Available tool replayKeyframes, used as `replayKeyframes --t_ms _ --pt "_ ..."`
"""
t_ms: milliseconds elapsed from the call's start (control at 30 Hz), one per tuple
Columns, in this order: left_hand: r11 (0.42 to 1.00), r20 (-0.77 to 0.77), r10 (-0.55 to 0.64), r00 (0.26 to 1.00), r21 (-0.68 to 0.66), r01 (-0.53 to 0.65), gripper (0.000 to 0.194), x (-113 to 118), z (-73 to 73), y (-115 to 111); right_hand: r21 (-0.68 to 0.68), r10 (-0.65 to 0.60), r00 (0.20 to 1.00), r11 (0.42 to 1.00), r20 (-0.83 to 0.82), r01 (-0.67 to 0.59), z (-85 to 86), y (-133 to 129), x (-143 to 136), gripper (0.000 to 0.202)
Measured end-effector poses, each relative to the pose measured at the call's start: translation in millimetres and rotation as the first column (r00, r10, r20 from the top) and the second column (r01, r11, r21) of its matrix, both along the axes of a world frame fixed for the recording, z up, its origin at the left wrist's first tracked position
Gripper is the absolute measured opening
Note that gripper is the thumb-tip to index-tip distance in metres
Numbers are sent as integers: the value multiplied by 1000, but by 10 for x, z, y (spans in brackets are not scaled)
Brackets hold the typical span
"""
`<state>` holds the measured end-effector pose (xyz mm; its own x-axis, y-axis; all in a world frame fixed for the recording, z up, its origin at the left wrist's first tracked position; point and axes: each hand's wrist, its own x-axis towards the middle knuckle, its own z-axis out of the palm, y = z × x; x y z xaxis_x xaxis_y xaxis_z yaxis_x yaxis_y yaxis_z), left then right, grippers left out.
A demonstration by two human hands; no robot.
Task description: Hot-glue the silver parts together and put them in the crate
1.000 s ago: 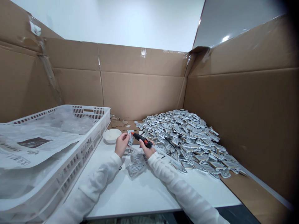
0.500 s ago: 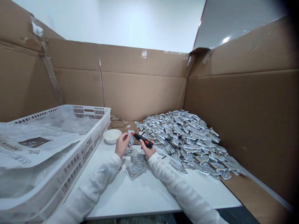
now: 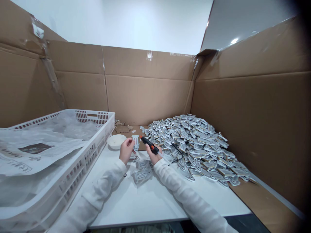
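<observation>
L hand [image 3: 125, 151] w/ pc [image 3: 136, 142], R hand [image 3: 154, 156] w/ glue gun [image 3: 148, 143], grip hidden

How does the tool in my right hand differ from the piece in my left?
The glue gun is mainly black with an orange tip; the flat piece is white and gray. The glue gun slants, its tip up and to the left, while the flat piece stands nearly upright, narrow end down. Both are held, in the right hand and the left hand respectively.

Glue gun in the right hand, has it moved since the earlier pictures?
Yes, slightly: the glue gun now has its tip farther to the right of the white bowl.
</observation>
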<state>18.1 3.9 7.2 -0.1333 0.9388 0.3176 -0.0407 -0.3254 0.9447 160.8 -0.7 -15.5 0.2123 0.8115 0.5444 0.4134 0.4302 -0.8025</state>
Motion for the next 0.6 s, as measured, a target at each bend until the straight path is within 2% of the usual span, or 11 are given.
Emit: replayKeyframes --t_ms 67,133,233,300,367,433,500,600 --pt "1000 21 -10 1000 -22 11 21 -1 8 -4 -25 -65 994 998 -88 63 -6 43 8 34" --pt "997 67 -43 997 -59 47 20 3 15 -14 -116 -50 975 993 -217 25 -13 87 11 36" --pt "987 183 -100 978 -108 121 18 13 13 -33 -225 137 888 940 -438 -256 -10 117 -16 36" --pt "978 266 -127 955 -129 166 17 25 0 -45 -220 282 794 862 -538 -456 5 104 -50 33" --pt "966 320 -153 935 -150 210 15 48 -17 -57 -196 372 723 799 -582 -569 18 77 -84 29" --pt "952 342 -174 923 -181 246 13 83 -23 -74 -175 393 696 785 -601 -595 16 52 -110 26" --pt "943 337 -194 921 -196 270 14 109 -5 -96 -157 385 696 800 -607 -580 4 45 -119 24" --pt "926 190 -279 941 -208 316 25 34 56 -77 -170 358 724 821 -589 -544 47 122 -61 21"
